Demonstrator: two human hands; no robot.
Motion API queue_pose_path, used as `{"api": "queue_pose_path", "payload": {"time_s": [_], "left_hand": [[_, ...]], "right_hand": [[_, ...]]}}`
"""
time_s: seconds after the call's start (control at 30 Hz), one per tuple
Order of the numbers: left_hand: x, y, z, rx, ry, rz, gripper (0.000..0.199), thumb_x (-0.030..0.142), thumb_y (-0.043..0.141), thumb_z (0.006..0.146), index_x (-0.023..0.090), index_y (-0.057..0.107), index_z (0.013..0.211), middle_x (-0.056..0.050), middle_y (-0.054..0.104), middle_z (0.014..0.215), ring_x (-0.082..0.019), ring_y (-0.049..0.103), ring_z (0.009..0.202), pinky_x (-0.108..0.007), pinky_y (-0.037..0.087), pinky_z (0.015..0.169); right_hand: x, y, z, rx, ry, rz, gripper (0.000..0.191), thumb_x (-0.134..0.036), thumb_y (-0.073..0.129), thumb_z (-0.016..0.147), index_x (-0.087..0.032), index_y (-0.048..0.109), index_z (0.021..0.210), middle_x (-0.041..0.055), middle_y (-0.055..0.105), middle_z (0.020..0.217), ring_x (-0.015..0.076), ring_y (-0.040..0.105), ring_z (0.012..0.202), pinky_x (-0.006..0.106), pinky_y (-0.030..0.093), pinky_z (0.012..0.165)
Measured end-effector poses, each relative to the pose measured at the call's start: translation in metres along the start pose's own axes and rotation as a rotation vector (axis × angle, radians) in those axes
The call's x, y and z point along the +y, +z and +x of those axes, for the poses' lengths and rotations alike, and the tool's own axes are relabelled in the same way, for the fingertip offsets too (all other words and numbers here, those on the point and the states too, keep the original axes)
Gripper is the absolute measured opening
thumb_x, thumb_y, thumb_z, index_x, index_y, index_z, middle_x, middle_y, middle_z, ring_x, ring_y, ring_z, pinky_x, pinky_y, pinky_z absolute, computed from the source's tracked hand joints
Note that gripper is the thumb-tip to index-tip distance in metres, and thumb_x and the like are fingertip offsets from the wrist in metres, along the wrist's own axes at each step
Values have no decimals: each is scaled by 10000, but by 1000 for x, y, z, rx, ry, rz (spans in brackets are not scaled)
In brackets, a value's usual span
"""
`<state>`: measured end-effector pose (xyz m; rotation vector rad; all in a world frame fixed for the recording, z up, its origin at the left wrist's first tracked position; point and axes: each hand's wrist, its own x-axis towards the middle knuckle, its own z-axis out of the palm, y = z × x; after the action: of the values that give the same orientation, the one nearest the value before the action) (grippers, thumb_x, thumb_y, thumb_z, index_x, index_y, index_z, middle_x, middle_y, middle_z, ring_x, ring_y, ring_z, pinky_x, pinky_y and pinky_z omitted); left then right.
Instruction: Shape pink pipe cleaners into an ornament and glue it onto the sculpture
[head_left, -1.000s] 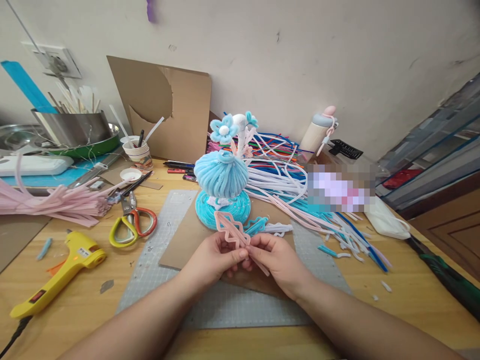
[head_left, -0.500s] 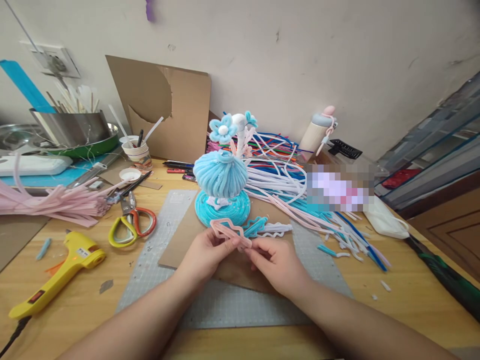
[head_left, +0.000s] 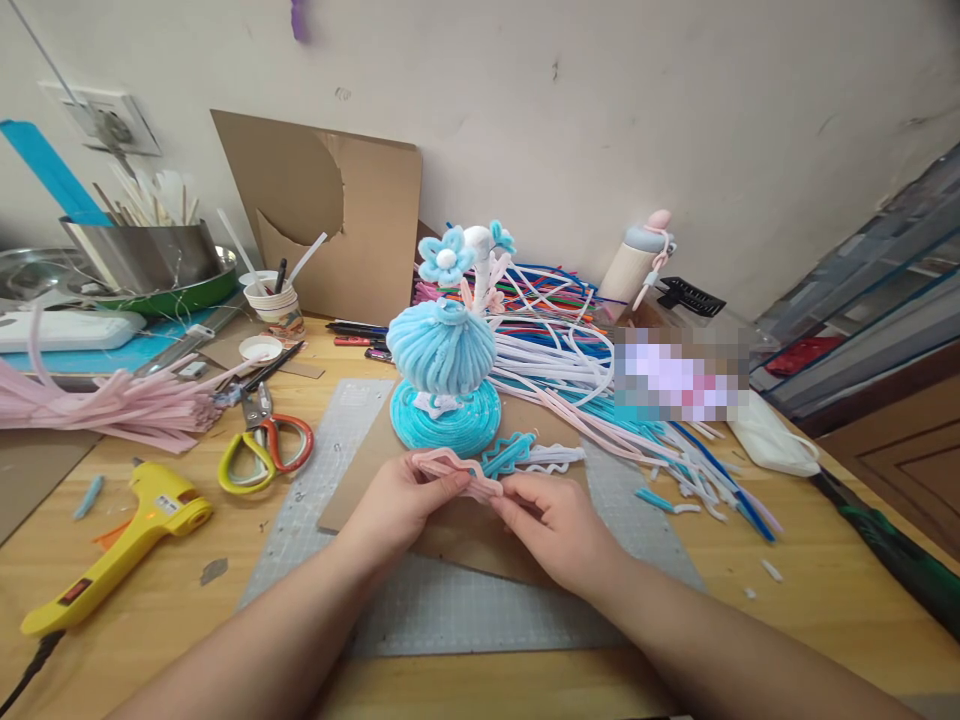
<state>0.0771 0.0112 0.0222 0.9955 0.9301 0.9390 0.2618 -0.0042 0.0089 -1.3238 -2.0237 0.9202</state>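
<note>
Between my two hands is a bundle of pink pipe cleaners [head_left: 448,462] bent into zigzags. My left hand [head_left: 405,502] pinches it near its left part, and my right hand [head_left: 551,525] grips its right end. Just behind them, blue zigzag pipe cleaners [head_left: 510,456] and white wavy pipe cleaners [head_left: 556,456] lie on a piece of cardboard [head_left: 360,490]. On that cardboard stands a craft piece [head_left: 442,350]: a light-blue shell shape on a turquoise coiled base, topped with a blue flower.
Left lie a yellow glue gun [head_left: 150,520] and scissors [head_left: 266,450]. A grey cutting mat [head_left: 480,620] is under the cardboard. Loose pipe cleaners [head_left: 540,350] spread behind and right. A paper cup [head_left: 271,305] and a bottle [head_left: 636,262] stand farther back.
The pink zigzag bundle has turned between my fingers, and its strands now look closer together and flatter. My hands stay in nearly the same place.
</note>
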Motion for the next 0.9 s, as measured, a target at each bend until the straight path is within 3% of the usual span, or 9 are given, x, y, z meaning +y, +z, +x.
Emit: {"api": "queue_pose_path", "payload": {"time_s": [0.13,0.23,0.4,0.57,0.63,0.8,0.9], "left_hand": [[1,-5,0,-74,59,55,104,236,682,716,152,642,671,5,676,711,-138,597,715,-238,414,722],[3,-6,0,-96,93,86,86,213,670,726,160,630,672,21,658,675,-128,583,688,-233,408,693],[4,-6,-1,-77,93,87,78,203,685,705,156,635,669,21,648,666,-123,562,676,-234,401,675],[3,-8,1,-70,108,114,94,202,722,662,142,650,656,-3,659,668,-142,577,700,-251,410,701],[2,-8,2,-74,113,92,103,211,722,668,140,648,661,-10,656,683,-143,577,705,-252,410,701],[-3,-1,3,-187,60,-20,116,248,668,737,135,646,744,-24,640,738,-148,574,722,-264,412,718],[-7,2,2,-213,42,-22,102,227,684,721,132,649,738,-19,634,733,-143,569,724,-257,415,716]], "right_hand": [[1,0,3,-161,172,380,240,-349,483,856,-173,579,723,13,600,654,130,562,575,235,364,512],[-1,0,5,-239,288,597,299,-445,519,824,-161,579,748,13,612,643,115,567,505,205,314,423],[-3,-2,5,-227,300,674,323,-461,576,787,-143,611,739,2,605,597,97,558,471,192,319,412],[0,-3,4,-343,332,907,279,-412,595,789,-139,614,729,-17,582,553,84,531,428,192,374,426],[0,-2,4,-320,327,872,276,-411,589,794,-144,608,727,-17,581,555,83,528,430,191,373,423],[-1,3,2,-93,221,532,264,-384,563,813,-159,594,678,-7,569,565,111,548,504,228,438,512],[0,6,0,-94,200,441,247,-355,530,831,-168,601,686,3,576,583,130,560,535,244,449,526]]}}
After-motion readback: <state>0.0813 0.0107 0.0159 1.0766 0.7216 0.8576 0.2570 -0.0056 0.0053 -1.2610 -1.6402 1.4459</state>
